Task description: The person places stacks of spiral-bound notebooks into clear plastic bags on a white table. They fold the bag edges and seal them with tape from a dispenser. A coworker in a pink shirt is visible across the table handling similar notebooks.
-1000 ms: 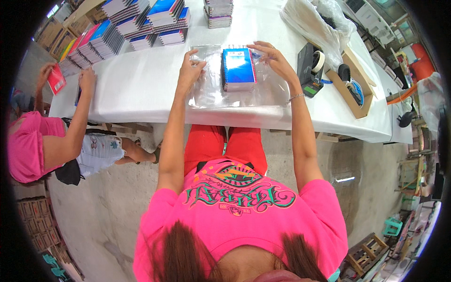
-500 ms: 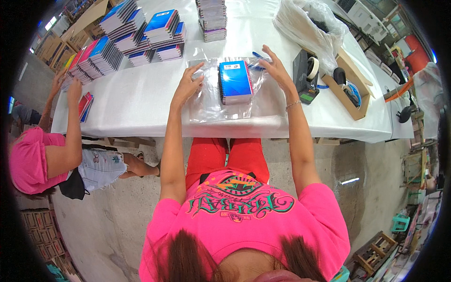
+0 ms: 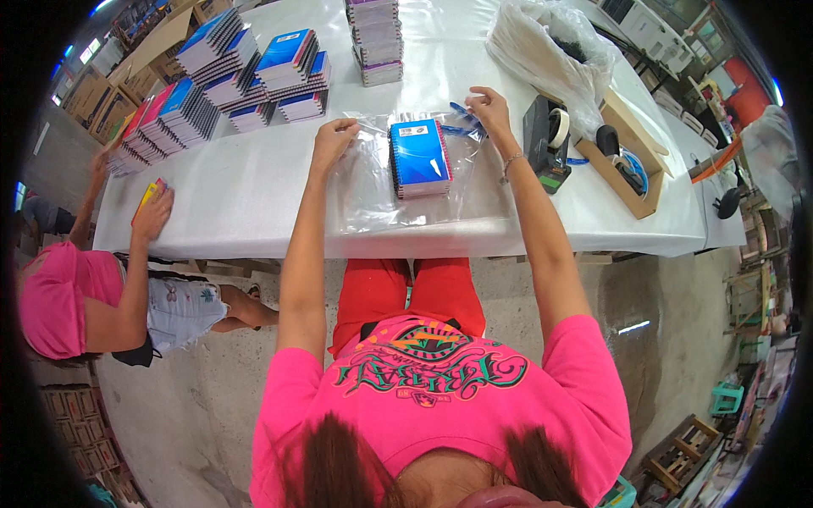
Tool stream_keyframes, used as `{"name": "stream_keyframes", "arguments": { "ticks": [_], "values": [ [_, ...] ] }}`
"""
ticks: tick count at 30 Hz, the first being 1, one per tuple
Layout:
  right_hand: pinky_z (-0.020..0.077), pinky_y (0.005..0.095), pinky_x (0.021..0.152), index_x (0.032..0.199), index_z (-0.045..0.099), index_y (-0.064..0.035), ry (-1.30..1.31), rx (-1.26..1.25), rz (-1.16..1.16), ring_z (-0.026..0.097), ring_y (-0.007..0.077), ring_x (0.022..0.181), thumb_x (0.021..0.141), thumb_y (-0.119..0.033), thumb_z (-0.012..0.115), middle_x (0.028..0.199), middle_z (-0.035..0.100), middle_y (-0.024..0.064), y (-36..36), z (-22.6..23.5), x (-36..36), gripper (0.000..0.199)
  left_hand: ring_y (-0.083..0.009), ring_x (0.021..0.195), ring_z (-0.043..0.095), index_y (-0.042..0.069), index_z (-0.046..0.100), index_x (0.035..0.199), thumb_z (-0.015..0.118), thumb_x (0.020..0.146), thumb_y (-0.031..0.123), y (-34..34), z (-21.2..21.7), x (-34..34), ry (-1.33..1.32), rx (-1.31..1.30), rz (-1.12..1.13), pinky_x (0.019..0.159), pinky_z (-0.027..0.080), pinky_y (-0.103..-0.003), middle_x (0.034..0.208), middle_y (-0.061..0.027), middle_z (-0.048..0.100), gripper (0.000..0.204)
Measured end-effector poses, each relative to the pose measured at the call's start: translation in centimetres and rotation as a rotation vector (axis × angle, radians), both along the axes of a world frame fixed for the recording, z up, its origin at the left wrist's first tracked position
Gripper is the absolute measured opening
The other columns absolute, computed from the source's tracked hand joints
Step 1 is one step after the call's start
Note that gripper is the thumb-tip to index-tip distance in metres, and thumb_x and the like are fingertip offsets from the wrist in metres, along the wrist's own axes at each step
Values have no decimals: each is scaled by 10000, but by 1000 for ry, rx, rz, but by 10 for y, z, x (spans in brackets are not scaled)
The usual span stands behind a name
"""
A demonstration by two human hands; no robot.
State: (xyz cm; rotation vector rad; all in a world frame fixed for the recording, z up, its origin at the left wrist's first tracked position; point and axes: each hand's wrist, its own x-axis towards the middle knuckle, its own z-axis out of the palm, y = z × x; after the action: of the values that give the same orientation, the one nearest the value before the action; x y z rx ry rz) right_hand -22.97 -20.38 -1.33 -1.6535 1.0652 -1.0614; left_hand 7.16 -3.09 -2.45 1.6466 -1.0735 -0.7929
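Fingers of your left hand (image 3: 333, 140) pinch the far left corner of the clear plastic bag (image 3: 406, 182); fingers of your right hand (image 3: 489, 108) pinch its far right corner. Compared with half a second ago, both hands sit slightly farther apart and the bag mouth is drawn flatter against the white bench (image 3: 254, 182). The bag lies near the front edge of the bench, directly ahead of you, and contains one stack of blue spiral notebooks (image 3: 419, 157), lying flat with the spiral on its left side.

Beyond your left hand, rows of stacked notebooks (image 3: 237, 76) occupy the far left of the bench, and a separate tall stack (image 3: 375, 38) stands behind the bag. A tape dispenser (image 3: 546, 140) stands just beside your right wrist, next to a shallow wooden tray (image 3: 631, 157) and a bundle of plastic bags (image 3: 550, 51). At the left end, another person's hand (image 3: 152, 212) rests on a small red and yellow notebook (image 3: 147, 196), well apart from your work.
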Motion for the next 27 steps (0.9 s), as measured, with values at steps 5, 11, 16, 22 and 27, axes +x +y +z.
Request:
{"name": "stream_keyframes", "arguments": {
  "ticks": [5, 11, 16, 22, 27],
  "values": [
    [510, 302, 685, 1487, 163, -37, 211, 216, 60, 619, 206, 762, 773, -179, 779, 985, 614, 184, 43, 20, 4, 953, -157, 774, 629, 78, 471, 1400, 694, 853, 217, 22, -8, -5, 210, -121, 55, 667, 523, -293, 1069, -96, 608, 607],
    [524, 303, 665, 1525, 23, -139, 314, -24, 107, 617, 219, 758, 703, -13, 790, 913, 587, 166, 53, -3, -34, 1132, -208, 812, 641, 192, 317, 1495, 742, 811, 213, 35, 4, -12, -83, 74, -201, 672, 534, -315, 1240, -214, 501, 805],
    [549, 321, 611, 1529, -28, -171, 394, 189, 302, 620, 219, 705, 728, 47, 708, 855, 597, 159, 78, 8, -45, 1109, -239, 706, 658, 129, 74, 1532, 770, 772, 256, 55, -2, -17, -347, 46, -54, 639, 536, -339, 977, -186, 628, 1038],
    [563, 313, 585, 1476, 110, 2, 440, 168, 20, 612, 185, 657, 818, -85, 699, 835, 614, 133, 54, -14, -64, 887, -200, 630, 649, -53, 358, 1362, 749, 794, 293, 57, -5, -15, -242, 201, 41, 606, 522, -313, 755, -104, 651, 771],
    [541, 263, 589, 1163, 496, 52, 271, 355, 224, 603, 116, 670, 868, -217, 714, 807, 630, 55, 69, 0, -62, 456, -163, 617, 638, -54, 570, 1119, 661, 870, 312, 66, -4, -15, -73, 156, -127, 555, 488, -293, 721, -80, 622, 452]
  ]
}}
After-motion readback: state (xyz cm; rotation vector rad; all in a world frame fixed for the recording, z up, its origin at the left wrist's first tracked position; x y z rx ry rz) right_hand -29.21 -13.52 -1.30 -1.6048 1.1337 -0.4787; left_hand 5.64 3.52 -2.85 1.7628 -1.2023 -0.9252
